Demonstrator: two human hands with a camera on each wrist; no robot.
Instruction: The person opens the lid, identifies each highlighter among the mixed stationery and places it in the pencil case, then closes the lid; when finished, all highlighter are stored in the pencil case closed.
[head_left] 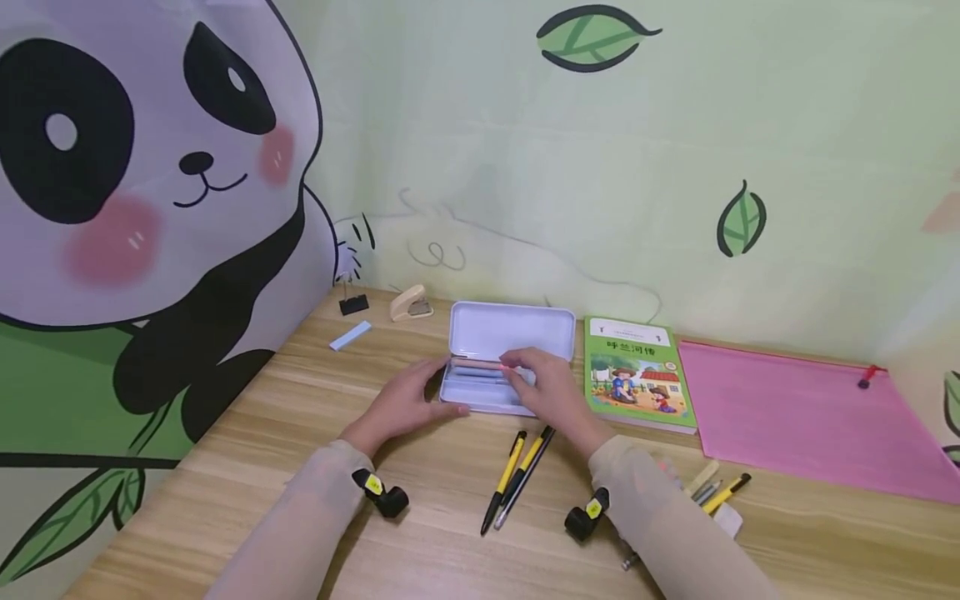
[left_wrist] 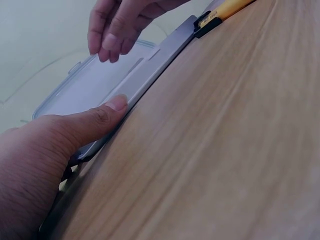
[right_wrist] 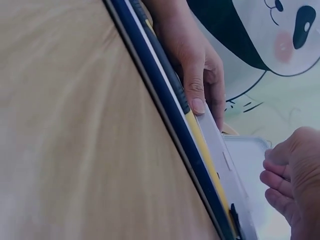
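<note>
A pale pencil case [head_left: 512, 332] lies with its lid raised at the back of the wooden table. Slim pens, the rear one pinkish [head_left: 478, 363], lie in its tray. My left hand [head_left: 399, 402] grips the case's left end, thumb along the front wall [left_wrist: 145, 75]. Over the right half hovers my right hand [head_left: 557, 398], fingers loosely bent; in the left wrist view nothing shows between them. In front of the case lie a yellow-and-black pen [head_left: 503, 482], a second such pen [head_left: 531, 460] and a dark pencil [head_left: 524, 478].
Right of the case is a green book [head_left: 637, 375], then a pink pouch [head_left: 802, 417]. Behind my right forearm lie another yellow pen [head_left: 726, 493] and a white eraser [head_left: 728, 522]. A stapler [head_left: 411, 303], binder clip [head_left: 354, 304] and blue strip [head_left: 350, 335] sit back left.
</note>
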